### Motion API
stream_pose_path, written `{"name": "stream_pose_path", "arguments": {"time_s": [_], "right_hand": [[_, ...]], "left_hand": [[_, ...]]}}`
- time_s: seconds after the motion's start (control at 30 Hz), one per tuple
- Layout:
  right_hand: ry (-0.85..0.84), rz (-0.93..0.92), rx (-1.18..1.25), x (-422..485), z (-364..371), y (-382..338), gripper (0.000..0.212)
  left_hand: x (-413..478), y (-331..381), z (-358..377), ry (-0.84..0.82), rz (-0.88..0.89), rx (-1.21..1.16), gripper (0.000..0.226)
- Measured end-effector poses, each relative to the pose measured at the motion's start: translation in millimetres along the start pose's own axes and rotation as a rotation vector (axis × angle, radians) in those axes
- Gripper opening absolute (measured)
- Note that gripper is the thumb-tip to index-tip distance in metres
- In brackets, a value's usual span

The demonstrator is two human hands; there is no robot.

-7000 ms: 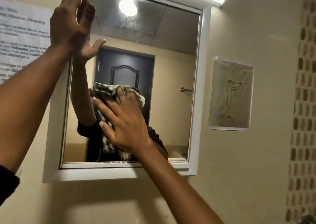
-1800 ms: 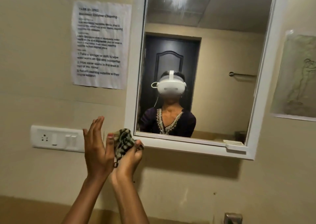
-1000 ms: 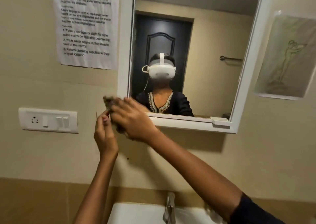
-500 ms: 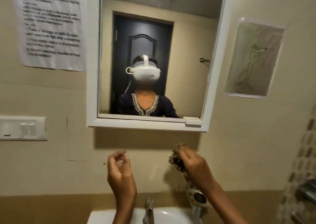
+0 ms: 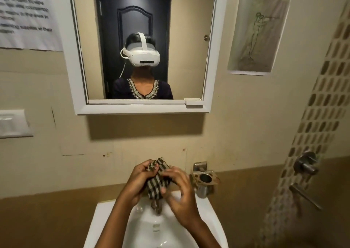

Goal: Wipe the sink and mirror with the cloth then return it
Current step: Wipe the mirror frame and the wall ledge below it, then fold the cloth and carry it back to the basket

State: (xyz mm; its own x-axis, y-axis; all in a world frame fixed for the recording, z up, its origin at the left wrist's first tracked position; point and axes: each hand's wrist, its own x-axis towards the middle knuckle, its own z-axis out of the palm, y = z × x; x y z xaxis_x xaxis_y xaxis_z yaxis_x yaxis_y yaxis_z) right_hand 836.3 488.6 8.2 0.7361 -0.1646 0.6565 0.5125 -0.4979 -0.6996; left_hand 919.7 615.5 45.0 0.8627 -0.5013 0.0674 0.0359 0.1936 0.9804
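Dropped down from the mirror since half a second back, and now both hands on the cloth instead of just the right. View tipped lower too, so more of the sink (image 5: 106,227) showing along the bottom edge.

Nearest: left hand (image 5: 137,181) and right hand (image 5: 180,196) held together right over the sink's back edge, above the basin. Checked cloth (image 5: 158,181) bunched between them, one tail hanging down toward the bowl. Left grip curled shut round the upper part of the cloth, right grip closed more loosely on its right side, fingers bent over the fabric. Looks like folding or wringing it into a tidy bundle, probably so it goes back neatly. Holding it over the basin makes sense if it's damp, though can't tell wetness from here.

Just beyond, to the right: metal holder (image 5: 205,179) fixed to the wall near the sink's back right corner, empty ring on top. Possibly where the cloth lives, only a guess.

Further up the wall: mirror (image 5: 189,39) above, nobody touching it, so wiping seems done and only the return left. Paper notice (image 5: 26,16) at top left, drawing (image 5: 259,29) right of the mirror.
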Motion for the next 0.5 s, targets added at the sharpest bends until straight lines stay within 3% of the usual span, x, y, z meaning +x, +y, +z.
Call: {"name": "stream_pose_path", "arguments": {"time_s": [0.07, 0.13, 0.2, 0.3, 0.4, 0.5], "right_hand": [[0.098, 0.203, 0.205, 0.9, -3.2, -0.7, 0.05], [-0.036, 0.342, 0.182, 5.4, -3.6, 2.3, 0.05], [-0.105, 0.386, 0.074, 8.0, 0.1, 0.4, 0.032], [-0.086, 0.366, -0.039, 6.7, 6.1, -5.8, 0.024], [-0.098, 0.319, -0.137, 5.0, 8.5, -13.7, 0.009], [-0.076, 0.292, -0.236, -1.3, 11.9, -21.0, 0.026]], "left_hand": [[-3.0, 4.7, -5.4, -0.007, 0.032, 0.236, 0.018], [-3.2, 5.7, -8.6, -0.005, 0.087, 0.465, 0.022], [-4.3, 2.5, -10.2, 0.029, 0.112, 0.741, 0.018], [-14.1, 4.0, -8.4, 0.129, 0.078, 1.083, 0.013], [-21.8, 4.3, -9.4, 0.184, 0.096, 1.172, 0.018], [-26.4, 1.0, -14.7, 0.092, 0.034, 1.141, 0.03]]}}
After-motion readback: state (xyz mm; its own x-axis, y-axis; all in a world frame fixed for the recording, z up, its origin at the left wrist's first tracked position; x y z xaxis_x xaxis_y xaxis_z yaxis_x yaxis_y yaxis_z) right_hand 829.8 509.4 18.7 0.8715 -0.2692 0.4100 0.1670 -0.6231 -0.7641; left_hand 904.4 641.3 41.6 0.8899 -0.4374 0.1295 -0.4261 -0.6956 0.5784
